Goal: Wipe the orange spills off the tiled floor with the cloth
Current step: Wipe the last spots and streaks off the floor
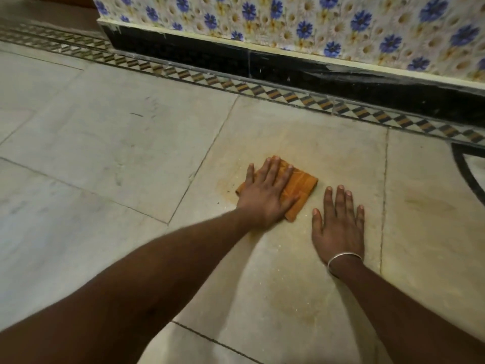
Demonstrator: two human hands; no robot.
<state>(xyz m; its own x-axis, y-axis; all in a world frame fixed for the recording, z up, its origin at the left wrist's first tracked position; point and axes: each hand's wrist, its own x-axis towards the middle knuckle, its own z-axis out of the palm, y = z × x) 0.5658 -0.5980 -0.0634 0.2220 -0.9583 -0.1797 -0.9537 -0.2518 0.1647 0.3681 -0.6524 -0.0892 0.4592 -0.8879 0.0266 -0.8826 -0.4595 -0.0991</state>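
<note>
A folded orange cloth [301,185] lies flat on the pale tiled floor [105,143]. My left hand [265,193] presses on it with straight, spread fingers and covers its left half. Faint orange smears [225,186] stain the tile just left of the cloth, and paler orange streaks [291,306] run nearer to me. My right hand [338,227] rests flat on the bare tile to the right of the cloth, fingers spread, apart from the cloth. A thin metal bangle [343,257] sits on that wrist.
A patterned border strip [262,90] runs along the floor in front of a black skirting [288,67] and a wall with blue flower tiles [315,22]. A black curved inlay [469,177] marks the floor at the right edge.
</note>
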